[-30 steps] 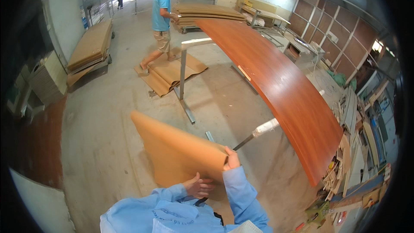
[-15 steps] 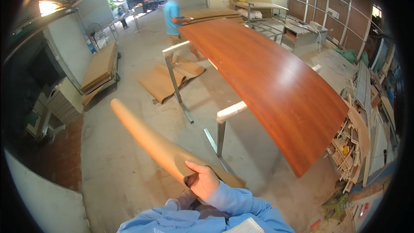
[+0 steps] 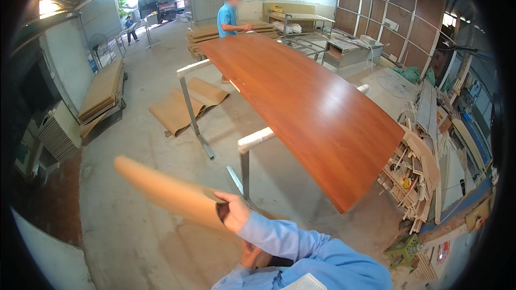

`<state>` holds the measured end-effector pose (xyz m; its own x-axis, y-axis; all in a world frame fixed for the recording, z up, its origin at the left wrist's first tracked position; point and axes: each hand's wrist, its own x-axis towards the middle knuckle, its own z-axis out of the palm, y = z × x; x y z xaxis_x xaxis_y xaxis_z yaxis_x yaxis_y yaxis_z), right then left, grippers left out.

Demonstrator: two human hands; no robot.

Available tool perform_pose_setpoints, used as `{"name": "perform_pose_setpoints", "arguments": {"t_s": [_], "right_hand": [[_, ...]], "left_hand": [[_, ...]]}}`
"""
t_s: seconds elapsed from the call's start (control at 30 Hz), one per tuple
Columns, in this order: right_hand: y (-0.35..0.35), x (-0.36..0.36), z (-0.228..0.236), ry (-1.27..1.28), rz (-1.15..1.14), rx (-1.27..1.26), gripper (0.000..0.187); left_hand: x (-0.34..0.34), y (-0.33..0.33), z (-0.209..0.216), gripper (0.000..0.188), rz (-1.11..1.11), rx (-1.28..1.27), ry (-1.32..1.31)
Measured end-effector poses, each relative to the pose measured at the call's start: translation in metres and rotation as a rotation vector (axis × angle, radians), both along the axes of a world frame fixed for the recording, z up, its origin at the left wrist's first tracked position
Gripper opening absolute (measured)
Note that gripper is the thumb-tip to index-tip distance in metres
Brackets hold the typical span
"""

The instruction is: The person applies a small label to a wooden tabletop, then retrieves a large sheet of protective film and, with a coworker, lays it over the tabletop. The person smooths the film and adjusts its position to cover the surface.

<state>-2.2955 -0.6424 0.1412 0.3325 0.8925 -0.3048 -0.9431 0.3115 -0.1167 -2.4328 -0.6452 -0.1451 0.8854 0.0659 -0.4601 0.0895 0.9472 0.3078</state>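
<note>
A curled sheet of brown corrugated cardboard (image 3: pixel 172 193) slants up to the left in front of me. My right hand (image 3: pixel 235 212) is closed on its edge, thumb on top, with the fluted edge showing beside the palm. Below my right forearm, my left hand (image 3: pixel 250 255) is closed close to my body. A bit of brown material shows beside it, but the forearm hides what it grips. Ahead to the right, a glossy reddish-brown wood panel (image 3: pixel 306 107) lies on metal trestles with wrapped top bars (image 3: pixel 256 139); neither hand touches it.
Another cardboard sheet (image 3: pixel 185 104) lies folded on the floor by the far trestle. A person in a blue shirt (image 3: pixel 226 19) stands at the panel's far end. Stacked boards (image 3: pixel 102 88) sit on a cart at left. Wood offcuts (image 3: pixel 411 174) and a green stool (image 3: pixel 402 251) are at right.
The curled cardboard and my right hand have shifted left in view, and the cardboard's far end has dropped lower. My left hand shows more plainly. The person has moved beside the panel's far end.
</note>
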Motion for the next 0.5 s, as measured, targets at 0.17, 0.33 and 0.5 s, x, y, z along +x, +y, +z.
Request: {"name": "perform_pose_setpoints", "arguments": {"t_s": [0.17, 0.33, 0.5], "right_hand": [[0.009, -0.044, -0.048, 0.027, 0.015, -0.436, 0.025], [-0.084, -0.028, -0.048, -0.357, 0.44, -0.127, 0.027], [-0.354, 0.227, -0.025, -1.584, -0.654, -0.215, 0.019]], "left_hand": [[-0.025, 0.014, 0.007, 0.074, 0.378, 0.641, 0.335], [-0.026, 0.039, 0.005, 0.051, 0.692, 1.181, 0.524], [0.015, 0.016, 0.015, 0.04, 0.972, 1.34, 0.726]]}}
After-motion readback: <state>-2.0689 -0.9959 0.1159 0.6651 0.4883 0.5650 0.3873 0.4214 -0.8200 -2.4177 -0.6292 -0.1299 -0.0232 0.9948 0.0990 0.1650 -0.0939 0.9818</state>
